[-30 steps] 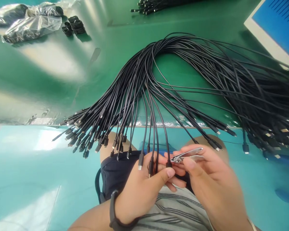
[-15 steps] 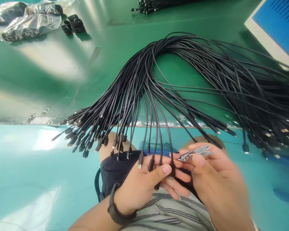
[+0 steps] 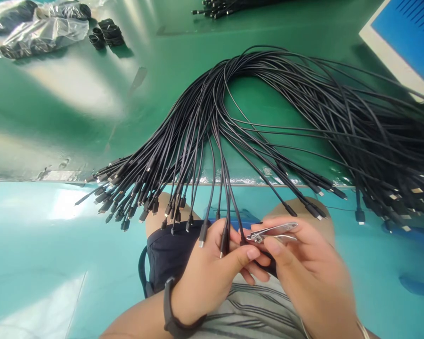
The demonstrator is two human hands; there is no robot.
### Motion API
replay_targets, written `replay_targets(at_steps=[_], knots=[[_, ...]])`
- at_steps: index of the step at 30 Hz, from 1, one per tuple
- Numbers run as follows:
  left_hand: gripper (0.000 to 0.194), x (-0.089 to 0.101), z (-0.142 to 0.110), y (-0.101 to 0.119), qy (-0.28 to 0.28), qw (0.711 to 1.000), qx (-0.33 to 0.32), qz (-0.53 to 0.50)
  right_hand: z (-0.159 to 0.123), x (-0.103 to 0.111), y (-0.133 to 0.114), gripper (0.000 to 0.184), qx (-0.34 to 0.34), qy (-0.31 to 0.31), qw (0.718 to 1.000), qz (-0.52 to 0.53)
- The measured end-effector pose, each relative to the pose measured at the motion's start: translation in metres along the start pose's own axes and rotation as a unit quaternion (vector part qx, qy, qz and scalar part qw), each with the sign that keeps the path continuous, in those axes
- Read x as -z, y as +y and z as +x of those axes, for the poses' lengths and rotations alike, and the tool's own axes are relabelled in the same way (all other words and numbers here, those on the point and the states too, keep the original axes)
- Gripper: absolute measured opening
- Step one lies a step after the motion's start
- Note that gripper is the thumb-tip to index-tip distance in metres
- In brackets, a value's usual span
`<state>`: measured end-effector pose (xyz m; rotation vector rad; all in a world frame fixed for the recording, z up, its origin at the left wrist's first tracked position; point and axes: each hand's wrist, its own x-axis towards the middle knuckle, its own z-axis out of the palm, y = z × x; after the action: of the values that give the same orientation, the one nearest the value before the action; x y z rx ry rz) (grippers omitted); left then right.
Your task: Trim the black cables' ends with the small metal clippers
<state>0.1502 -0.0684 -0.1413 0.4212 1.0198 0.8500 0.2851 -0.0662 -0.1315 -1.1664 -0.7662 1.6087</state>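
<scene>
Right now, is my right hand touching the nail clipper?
Touching: the head view shows the right hand pinching the steel nail clipper between its thumb and fingers.

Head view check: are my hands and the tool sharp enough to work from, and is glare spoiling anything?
In the head view, the left hand and right hand look slightly soft, though the nail clipper stays legible; the black cable bundle looks reasonably crisp; glare washes out the green workbench at upper left, away from the hands.

- Cable connectors (image 3: 224, 242) partly hidden by the left hand (image 3: 208, 278)
- Blue-screened panel (image 3: 406, 37) cut off at the top-right corner
- Contents of the plastic bags (image 3: 44, 40) too blurred to tell
</scene>
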Motion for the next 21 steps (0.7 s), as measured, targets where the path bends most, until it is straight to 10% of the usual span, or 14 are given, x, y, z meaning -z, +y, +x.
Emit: replay_targets(at_steps=[13,21], knots=[[0.028,-0.003,0.0,0.001,0.026,0.999,0.02,0.032,0.003,0.003,-0.002,0.011,-0.083,0.025,0.996,0.002],[0.03,0.003,0.003,-0.001,-0.03,0.998,0.046,0.042,0.014,0.011,-0.014,0.006,-0.096,-0.105,0.988,-0.065]])
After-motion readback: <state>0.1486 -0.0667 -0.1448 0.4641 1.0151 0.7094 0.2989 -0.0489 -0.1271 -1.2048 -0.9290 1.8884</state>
